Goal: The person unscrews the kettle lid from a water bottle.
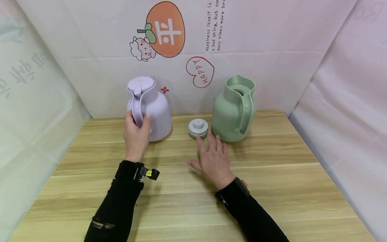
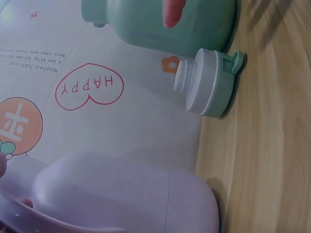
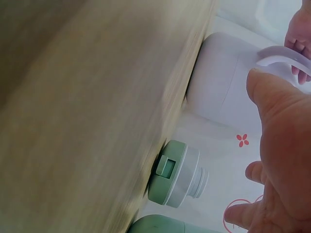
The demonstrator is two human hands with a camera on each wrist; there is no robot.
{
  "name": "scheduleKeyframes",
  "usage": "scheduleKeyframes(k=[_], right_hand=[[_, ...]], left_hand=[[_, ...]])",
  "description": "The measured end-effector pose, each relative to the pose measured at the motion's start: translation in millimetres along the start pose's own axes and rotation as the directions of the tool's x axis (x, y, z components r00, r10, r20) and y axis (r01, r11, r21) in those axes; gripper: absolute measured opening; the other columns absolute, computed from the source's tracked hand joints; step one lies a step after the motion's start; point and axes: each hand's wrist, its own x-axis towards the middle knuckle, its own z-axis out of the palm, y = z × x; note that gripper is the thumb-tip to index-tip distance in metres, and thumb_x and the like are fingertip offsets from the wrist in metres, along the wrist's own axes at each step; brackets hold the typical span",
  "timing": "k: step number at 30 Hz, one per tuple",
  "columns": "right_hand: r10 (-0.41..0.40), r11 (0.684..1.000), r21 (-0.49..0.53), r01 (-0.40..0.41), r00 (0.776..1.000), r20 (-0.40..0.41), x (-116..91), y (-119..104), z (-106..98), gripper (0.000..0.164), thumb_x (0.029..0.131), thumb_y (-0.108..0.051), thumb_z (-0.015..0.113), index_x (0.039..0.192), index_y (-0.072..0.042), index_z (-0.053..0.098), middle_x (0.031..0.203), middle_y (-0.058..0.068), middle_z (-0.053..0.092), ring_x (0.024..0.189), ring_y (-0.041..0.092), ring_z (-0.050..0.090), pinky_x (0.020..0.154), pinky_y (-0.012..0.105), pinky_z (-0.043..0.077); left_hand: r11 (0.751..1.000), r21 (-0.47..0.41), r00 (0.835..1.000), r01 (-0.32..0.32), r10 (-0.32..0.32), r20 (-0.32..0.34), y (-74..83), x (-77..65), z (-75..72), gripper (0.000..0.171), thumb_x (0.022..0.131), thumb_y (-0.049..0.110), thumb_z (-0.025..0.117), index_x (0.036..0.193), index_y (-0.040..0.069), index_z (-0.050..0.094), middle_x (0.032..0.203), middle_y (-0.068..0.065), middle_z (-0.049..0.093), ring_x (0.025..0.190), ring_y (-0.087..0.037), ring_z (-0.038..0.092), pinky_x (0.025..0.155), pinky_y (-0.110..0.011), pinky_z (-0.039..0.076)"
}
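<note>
A lilac thermos jug (image 1: 158,112) with its lid on stands at the back left of the table. My left hand (image 1: 136,137) grips its handle (image 1: 137,112), thumb on the near side. To the right a green thermos jug (image 1: 226,116) stands with its mouth uncovered and its handle towards me. Between the two jugs a green and grey lid (image 1: 198,128) lies upside down on the table, its stopper upward. My right hand (image 1: 214,164) is held over the table with fingers spread, fingertips close to the lid and the green jug; it holds nothing.
The wooden table (image 1: 169,208) ends at the back against a white printed cloth (image 1: 272,67). Cloth walls also stand at the left (image 1: 36,84) and right (image 1: 347,117). Both jugs and the lid are near the table's back edge.
</note>
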Motion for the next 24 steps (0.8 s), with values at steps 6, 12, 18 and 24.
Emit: scheduleKeyframes(k=[6,12,18,24], right_hand=[[0.001,1.000,0.011,-0.001,1.000,-0.009,0.4,-0.4,-0.6,0.091,0.082,-0.070,0.059,0.153,-0.019,0.033,0.157,0.027,0.023,0.138,0.053,0.022,0.105,0.069,0.029],[0.005,1.000,0.008,-0.005,1.000,0.004,0.7,-0.6,-1.7,0.091,0.083,-0.071,0.056,0.154,-0.020,0.032,0.157,0.027,0.023,0.139,0.052,0.021,0.105,0.069,0.028],[0.011,1.000,0.021,-0.011,1.000,0.018,0.4,-1.0,-1.7,0.091,0.083,-0.069,0.058,0.154,-0.020,0.031,0.157,0.027,0.022,0.139,0.053,0.020,0.107,0.069,0.026],[0.009,1.000,0.008,-0.009,1.000,0.023,0.1,-1.6,-1.9,0.091,0.083,-0.071,0.055,0.154,-0.019,0.032,0.157,0.027,0.022,0.139,0.052,0.020,0.106,0.068,0.027]], left_hand=[[1.000,0.015,1.000,0.017,-0.017,-0.005,-0.1,4.9,2.0,0.063,0.089,0.054,0.059,0.134,0.011,0.047,0.125,-0.006,0.056,0.114,-0.016,0.051,0.099,-0.042,0.042],[1.000,0.013,1.000,0.025,-0.025,-0.018,1.8,6.6,3.0,0.064,0.090,0.053,0.058,0.134,0.009,0.047,0.127,-0.010,0.057,0.116,-0.020,0.052,0.100,-0.043,0.041],[0.999,0.011,0.999,0.037,-0.037,-0.027,1.4,8.2,3.7,0.062,0.091,0.054,0.057,0.131,0.007,0.049,0.126,-0.012,0.057,0.115,-0.021,0.052,0.100,-0.043,0.041],[0.999,-0.006,0.999,0.033,-0.033,-0.016,0.2,9.9,4.2,0.060,0.092,0.055,0.055,0.125,0.006,0.051,0.121,-0.011,0.058,0.113,-0.020,0.053,0.099,-0.044,0.041]])
